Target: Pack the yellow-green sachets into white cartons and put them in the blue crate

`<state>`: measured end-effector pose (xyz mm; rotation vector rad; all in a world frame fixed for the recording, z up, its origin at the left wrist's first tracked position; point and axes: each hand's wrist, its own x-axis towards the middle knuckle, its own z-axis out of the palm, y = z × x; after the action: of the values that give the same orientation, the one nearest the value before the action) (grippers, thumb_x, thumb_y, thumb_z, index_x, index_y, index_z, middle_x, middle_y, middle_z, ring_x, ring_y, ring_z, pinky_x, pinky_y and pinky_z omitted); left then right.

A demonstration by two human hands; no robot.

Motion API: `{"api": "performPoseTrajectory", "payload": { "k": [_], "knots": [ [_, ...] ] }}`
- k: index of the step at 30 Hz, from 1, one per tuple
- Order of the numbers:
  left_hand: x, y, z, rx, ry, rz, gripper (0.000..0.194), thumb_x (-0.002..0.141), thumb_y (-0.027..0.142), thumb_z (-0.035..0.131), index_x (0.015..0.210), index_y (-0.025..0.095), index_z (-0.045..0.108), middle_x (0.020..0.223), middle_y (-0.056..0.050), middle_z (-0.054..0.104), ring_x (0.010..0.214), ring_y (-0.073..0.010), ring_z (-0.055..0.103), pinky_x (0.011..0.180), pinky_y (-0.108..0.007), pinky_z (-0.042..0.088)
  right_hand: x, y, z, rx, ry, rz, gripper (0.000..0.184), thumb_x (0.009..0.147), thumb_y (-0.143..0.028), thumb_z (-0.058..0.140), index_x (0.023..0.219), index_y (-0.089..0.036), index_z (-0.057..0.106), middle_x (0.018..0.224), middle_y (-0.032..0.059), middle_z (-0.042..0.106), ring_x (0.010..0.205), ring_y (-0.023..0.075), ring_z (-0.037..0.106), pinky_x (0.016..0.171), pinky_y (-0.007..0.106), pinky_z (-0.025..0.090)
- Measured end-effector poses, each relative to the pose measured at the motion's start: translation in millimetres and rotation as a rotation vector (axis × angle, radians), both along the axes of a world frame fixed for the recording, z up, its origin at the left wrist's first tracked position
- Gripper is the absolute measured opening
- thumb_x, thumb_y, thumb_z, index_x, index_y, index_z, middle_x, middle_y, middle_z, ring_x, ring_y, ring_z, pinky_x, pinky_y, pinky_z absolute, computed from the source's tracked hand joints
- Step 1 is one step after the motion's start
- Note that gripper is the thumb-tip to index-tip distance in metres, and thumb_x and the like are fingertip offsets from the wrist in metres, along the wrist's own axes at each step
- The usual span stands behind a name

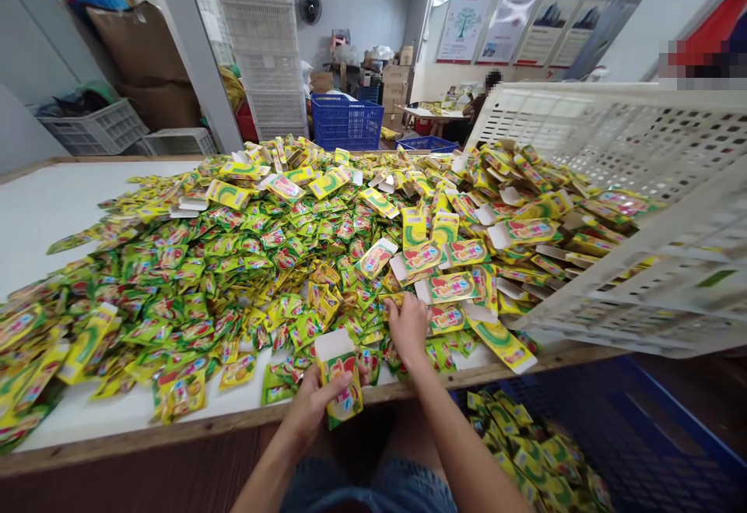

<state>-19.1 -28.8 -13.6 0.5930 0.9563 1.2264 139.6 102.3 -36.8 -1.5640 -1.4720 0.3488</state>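
My left hand (315,400) is wrapped round a small yellow, green and red carton (341,384) at the table's front edge, its white top flap standing up. To the right, my right hand (410,330) reaches into the heap, thumb and fingers closing on a small yellow sachet (393,300) that they partly hide. Around both hands spreads a big pile of green sachets (192,287) with yellow ones mixed in. Several flattish cartons with flaps out, such as one carton (449,287), lie just beyond and right of my right hand.
A white perforated crate (654,264) lies tipped on the table (64,205) at the right, cartons spilling from its mouth. Below, a blue crate (654,435) holds yellow packs. Behind stand stacked white crates (262,38), a blue basket (347,122) and a person (478,104) at another table.
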Motion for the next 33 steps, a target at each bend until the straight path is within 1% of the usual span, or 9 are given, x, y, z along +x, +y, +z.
{"api": "performPoseTrajectory", "payload": {
  "k": [5, 9, 11, 16, 20, 25, 27, 30, 33],
  "knots": [
    [-0.5, 4.1, -4.8, 0.017, 0.076, 0.064, 0.044, 0.062, 0.034, 0.077, 0.099, 0.014, 0.065, 0.091, -0.010, 0.073, 0.080, -0.0254, 0.069, 0.077, -0.038, 0.053, -8.1, -17.4, 6.4, -0.015, 0.130, 0.044, 0.026, 0.084, -0.043, 0.050, 0.082, -0.018, 0.053, 0.073, 0.0045, 0.060, 0.068, 0.0191, 0.053, 0.065, 0.030, 0.041],
    [0.2, 10.7, -3.7, 0.033, 0.169, 0.105, 0.054, 0.061, 0.036, 0.078, 0.108, 0.015, 0.063, 0.101, -0.011, 0.072, 0.094, -0.0268, 0.066, 0.085, -0.037, 0.050, -10.3, -41.2, 18.3, -0.111, 0.368, 0.297, 0.024, 0.082, -0.041, 0.054, 0.086, -0.018, 0.053, 0.070, 0.0005, 0.059, 0.062, 0.0148, 0.054, 0.058, 0.024, 0.043],
    [2.9, 13.8, -1.9, 0.030, 0.199, 0.099, 0.057, 0.059, 0.037, 0.079, 0.109, 0.015, 0.062, 0.104, -0.011, 0.071, 0.096, -0.0273, 0.065, 0.085, -0.038, 0.050, -14.2, -51.4, 22.8, -0.144, 0.479, 0.396, 0.023, 0.080, -0.040, 0.059, 0.085, -0.018, 0.054, 0.070, 0.0000, 0.059, 0.063, 0.0143, 0.055, 0.058, 0.024, 0.044],
    [7.6, 14.6, 2.1, 0.077, 0.252, 0.071, 0.053, 0.063, 0.038, 0.076, 0.108, 0.013, 0.063, 0.107, -0.012, 0.070, 0.099, -0.0275, 0.064, 0.088, -0.037, 0.049, -22.2, -65.4, 27.0, -0.150, 0.652, 0.365, 0.034, 0.078, -0.040, 0.062, 0.102, -0.018, 0.052, 0.083, 0.0024, 0.064, 0.074, 0.0159, 0.060, 0.067, 0.027, 0.048],
    [3.6, 12.3, 3.0, 0.070, 0.272, 0.080, 0.054, 0.061, 0.040, 0.077, 0.107, 0.014, 0.064, 0.104, -0.011, 0.072, 0.097, -0.0276, 0.065, 0.085, -0.036, 0.050, -16.2, -68.7, 28.5, -0.336, 0.731, 0.495, 0.046, 0.073, -0.043, 0.066, 0.108, -0.017, 0.053, 0.090, 0.0061, 0.068, 0.081, 0.0204, 0.064, 0.074, 0.033, 0.050],
    [0.1, 15.2, -0.7, 0.058, 0.265, 0.014, 0.049, 0.063, 0.037, 0.076, 0.102, 0.012, 0.061, 0.095, -0.011, 0.073, 0.085, -0.0246, 0.067, 0.076, -0.033, 0.051, 0.2, -66.3, 51.1, -0.300, 0.668, 0.494, 0.032, 0.073, -0.040, 0.067, 0.094, -0.016, 0.059, 0.087, 0.0053, 0.069, 0.078, 0.0193, 0.063, 0.070, 0.029, 0.049],
    [1.6, 17.3, -0.9, 0.058, 0.255, -0.047, 0.042, 0.063, 0.037, 0.076, 0.093, 0.012, 0.060, 0.081, -0.009, 0.073, 0.070, -0.0207, 0.067, 0.067, -0.030, 0.051, 2.1, -64.8, 67.2, -0.293, 0.595, 0.598, 0.025, 0.076, -0.034, 0.066, 0.094, -0.018, 0.060, 0.085, 0.0033, 0.068, 0.077, 0.0175, 0.061, 0.068, 0.027, 0.048],
    [5.1, 18.4, 0.7, 0.060, 0.268, -0.119, 0.038, 0.062, 0.037, 0.076, 0.085, 0.014, 0.057, 0.068, -0.003, 0.068, 0.056, -0.0157, 0.062, 0.058, -0.027, 0.049, -2.0, -61.5, 86.7, -0.252, 0.299, 0.773, 0.011, 0.075, -0.021, 0.066, 0.086, -0.019, 0.062, 0.082, 0.0009, 0.064, 0.077, 0.0159, 0.059, 0.069, 0.026, 0.045],
    [6.5, 16.3, 0.9, 0.030, 0.355, -0.105, 0.039, 0.063, 0.038, 0.075, 0.087, 0.015, 0.054, 0.065, 0.000, 0.065, 0.056, -0.0151, 0.060, 0.057, -0.027, 0.048, -9.0, -57.8, 93.7, -0.154, -0.030, 0.823, 0.010, 0.074, -0.009, 0.063, 0.072, -0.018, 0.059, 0.080, 0.0004, 0.057, 0.078, 0.0150, 0.056, 0.069, 0.025, 0.043]
  ]
}}
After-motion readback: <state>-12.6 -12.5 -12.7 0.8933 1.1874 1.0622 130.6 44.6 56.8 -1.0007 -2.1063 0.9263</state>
